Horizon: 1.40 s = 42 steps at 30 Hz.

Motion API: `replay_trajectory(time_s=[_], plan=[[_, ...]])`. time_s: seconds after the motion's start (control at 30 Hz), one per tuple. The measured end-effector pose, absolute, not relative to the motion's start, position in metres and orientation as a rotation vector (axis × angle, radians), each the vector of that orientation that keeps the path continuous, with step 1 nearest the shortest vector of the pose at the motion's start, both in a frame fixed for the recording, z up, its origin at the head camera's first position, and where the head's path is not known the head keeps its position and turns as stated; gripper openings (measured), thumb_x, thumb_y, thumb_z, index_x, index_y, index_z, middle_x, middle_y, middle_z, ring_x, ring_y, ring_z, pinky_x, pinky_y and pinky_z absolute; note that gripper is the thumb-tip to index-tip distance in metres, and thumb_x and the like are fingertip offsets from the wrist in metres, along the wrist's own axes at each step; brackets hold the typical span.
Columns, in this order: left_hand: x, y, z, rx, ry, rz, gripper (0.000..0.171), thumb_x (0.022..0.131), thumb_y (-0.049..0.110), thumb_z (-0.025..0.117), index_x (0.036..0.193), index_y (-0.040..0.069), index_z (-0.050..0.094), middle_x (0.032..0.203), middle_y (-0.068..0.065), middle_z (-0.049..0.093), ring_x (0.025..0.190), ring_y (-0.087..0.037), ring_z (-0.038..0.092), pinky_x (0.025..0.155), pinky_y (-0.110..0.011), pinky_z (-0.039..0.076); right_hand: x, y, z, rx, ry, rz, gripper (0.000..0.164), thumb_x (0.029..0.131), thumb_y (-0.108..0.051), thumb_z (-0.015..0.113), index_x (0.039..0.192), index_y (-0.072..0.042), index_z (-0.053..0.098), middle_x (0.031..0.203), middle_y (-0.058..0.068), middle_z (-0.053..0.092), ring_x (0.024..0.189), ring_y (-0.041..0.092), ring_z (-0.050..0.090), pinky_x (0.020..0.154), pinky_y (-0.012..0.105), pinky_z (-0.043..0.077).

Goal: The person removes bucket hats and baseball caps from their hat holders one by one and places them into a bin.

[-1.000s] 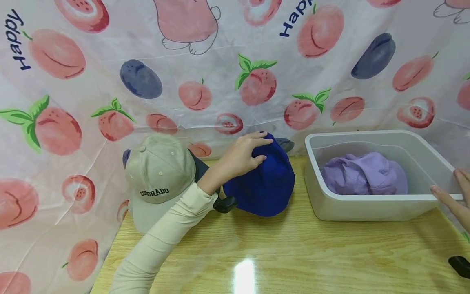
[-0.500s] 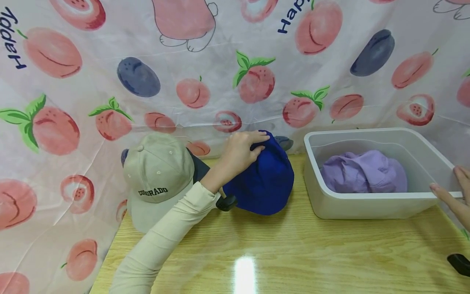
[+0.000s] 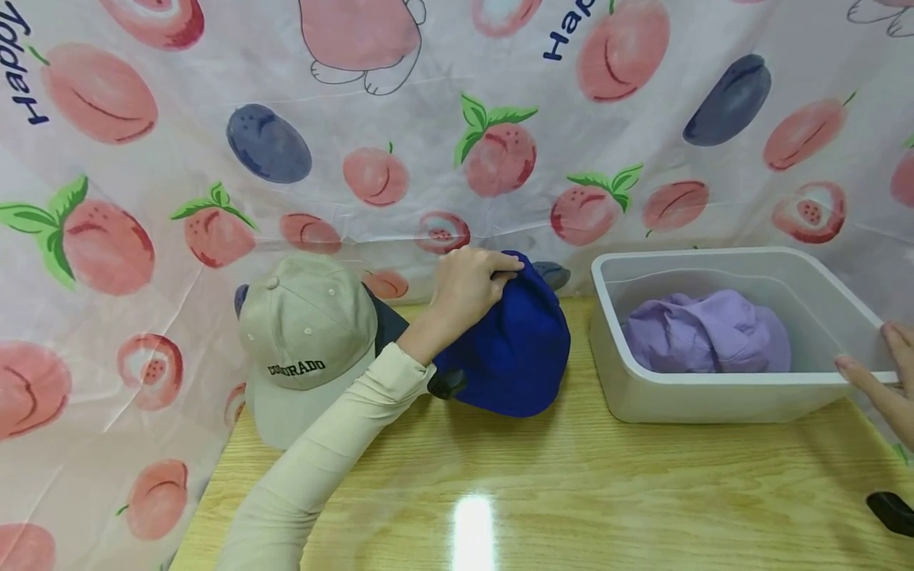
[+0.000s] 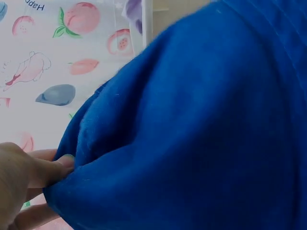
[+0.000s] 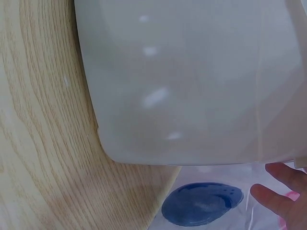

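Note:
My left hand (image 3: 464,287) pinches the upper edge of a blue cap (image 3: 531,357) between thumb and fingers. In the left wrist view the cloth of the blue cap (image 4: 206,129) bunches at the fingertips and fills most of the picture. At the far right, my right hand (image 3: 892,381) holds the near right corner of a grey plastic bin (image 3: 721,400), its thumb over the front rim. Fingers (image 5: 271,199) of that hand show beside the bin wall in the right wrist view. A crumpled purple cap (image 3: 707,333) lies inside the bin.
Left of the blue cap sits a beige cap (image 3: 307,317) lettered COLORADO, with a dark navy piece (image 3: 388,317) showing behind it. A fruit-print cloth (image 3: 400,127) hangs at the back and left of the wooden table (image 3: 571,492).
My left fingers have closed together on the upper edge of the blue cap, the hand rising slightly. The right hand keeps its place at the bin.

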<state>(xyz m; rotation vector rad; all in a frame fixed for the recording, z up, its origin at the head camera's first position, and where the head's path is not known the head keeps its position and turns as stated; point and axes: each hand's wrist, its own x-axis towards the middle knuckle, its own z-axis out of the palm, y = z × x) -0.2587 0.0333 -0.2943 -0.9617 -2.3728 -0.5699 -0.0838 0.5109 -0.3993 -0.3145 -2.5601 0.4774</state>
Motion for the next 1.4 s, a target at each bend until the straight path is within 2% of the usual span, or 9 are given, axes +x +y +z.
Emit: replay_trajectory(time_s=[0.13, 0.23, 0.33, 0.53, 0.83, 1.03, 1.17, 1.27, 1.4], plan=[[-0.260, 0.034, -0.294, -0.960, -2.344, -0.553, 0.015, 0.086, 0.012, 0.069, 0.095, 0.020, 0.078, 0.088, 0.003, 0.073, 0.064, -0.023, 0.065, 0.046, -0.030, 0.044, -0.086, 0.508, -0.399, -0.363, -2.601, 0.513, 0.083, 0.093, -0.052, 0.049, 0.147, 0.003, 0.018, 0.152, 0.025, 0.015, 0.139, 0.043, 0.014, 0.106, 0.060, 0.016], [-0.262, 0.036, -0.293, -0.991, -2.311, -0.572, 0.016, 0.086, 0.007, 0.067, 0.091, 0.017, 0.079, 0.085, 0.002, 0.073, 0.065, -0.021, 0.065, 0.051, -0.031, 0.049, -0.086, 0.508, -0.399, -0.369, -2.590, 0.504, 0.083, 0.093, -0.053, 0.049, 0.147, 0.003, 0.020, 0.152, 0.024, 0.017, 0.140, 0.040, 0.014, 0.109, 0.055, 0.014], [-0.266, 0.036, -0.294, -1.012, -2.270, -0.607, 0.012, 0.086, 0.010, 0.068, 0.088, 0.015, 0.079, 0.083, 0.001, 0.073, 0.066, -0.020, 0.066, 0.057, -0.033, 0.052, -0.086, 0.509, -0.400, -0.362, -2.557, 0.481, 0.084, 0.092, -0.056, 0.049, 0.146, 0.003, 0.024, 0.151, 0.024, 0.022, 0.140, 0.037, 0.016, 0.112, 0.049, 0.014], [-0.275, 0.035, -0.290, -1.014, -2.226, -0.706, 0.009, 0.086, 0.010, 0.069, 0.087, 0.011, 0.078, 0.081, -0.003, 0.073, 0.066, -0.022, 0.067, 0.059, -0.034, 0.052, -0.087, 0.510, -0.402, -0.297, -2.472, 0.464, 0.085, 0.090, -0.060, 0.048, 0.143, 0.004, 0.032, 0.146, 0.026, 0.032, 0.139, 0.036, 0.023, 0.112, 0.043, 0.016], [-0.288, 0.034, -0.281, -0.945, -2.362, -0.879, 0.011, 0.088, 0.009, 0.067, 0.090, 0.008, 0.078, 0.085, -0.005, 0.073, 0.075, -0.018, 0.068, 0.070, -0.027, 0.052, -0.084, 0.505, -0.395, -0.398, -2.590, 0.531, 0.081, 0.093, -0.050, 0.050, 0.146, 0.004, 0.020, 0.152, 0.025, 0.016, 0.138, 0.043, 0.016, 0.108, 0.056, 0.016], [-0.294, 0.036, -0.272, -0.864, -2.466, -1.008, 0.013, 0.090, 0.007, 0.064, 0.091, 0.008, 0.077, 0.090, -0.004, 0.073, 0.085, -0.016, 0.067, 0.076, -0.024, 0.050, -0.085, 0.506, -0.396, -0.392, -2.585, 0.525, 0.082, 0.093, -0.051, 0.049, 0.146, 0.005, 0.020, 0.152, 0.026, 0.017, 0.139, 0.041, 0.015, 0.109, 0.055, 0.015], [-0.297, 0.037, -0.268, -0.807, -2.500, -1.105, 0.012, 0.090, 0.009, 0.065, 0.090, 0.009, 0.076, 0.090, -0.003, 0.073, 0.090, -0.013, 0.066, 0.079, -0.022, 0.048, -0.085, 0.507, -0.398, -0.386, -2.607, 0.571, 0.083, 0.095, -0.050, 0.047, 0.146, 0.006, 0.014, 0.152, 0.027, 0.011, 0.139, 0.043, 0.009, 0.109, 0.057, 0.011], [-0.296, 0.037, -0.268, -0.803, -2.482, -1.141, 0.012, 0.089, 0.009, 0.065, 0.092, 0.009, 0.077, 0.091, -0.002, 0.073, 0.091, -0.013, 0.065, 0.079, -0.021, 0.048, -0.085, 0.506, -0.399, -0.385, -2.625, 0.596, 0.084, 0.095, -0.049, 0.047, 0.147, 0.006, 0.010, 0.152, 0.028, 0.006, 0.139, 0.044, 0.006, 0.107, 0.059, 0.009], [-0.293, 0.037, -0.269, -0.824, -2.425, -1.153, 0.013, 0.089, 0.007, 0.065, 0.092, 0.009, 0.077, 0.089, -0.002, 0.073, 0.088, -0.012, 0.066, 0.075, -0.021, 0.048, -0.084, 0.504, -0.400, -0.362, -2.599, 0.601, 0.083, 0.096, -0.048, 0.046, 0.146, 0.008, 0.012, 0.151, 0.029, 0.009, 0.139, 0.044, 0.008, 0.107, 0.058, 0.010]])
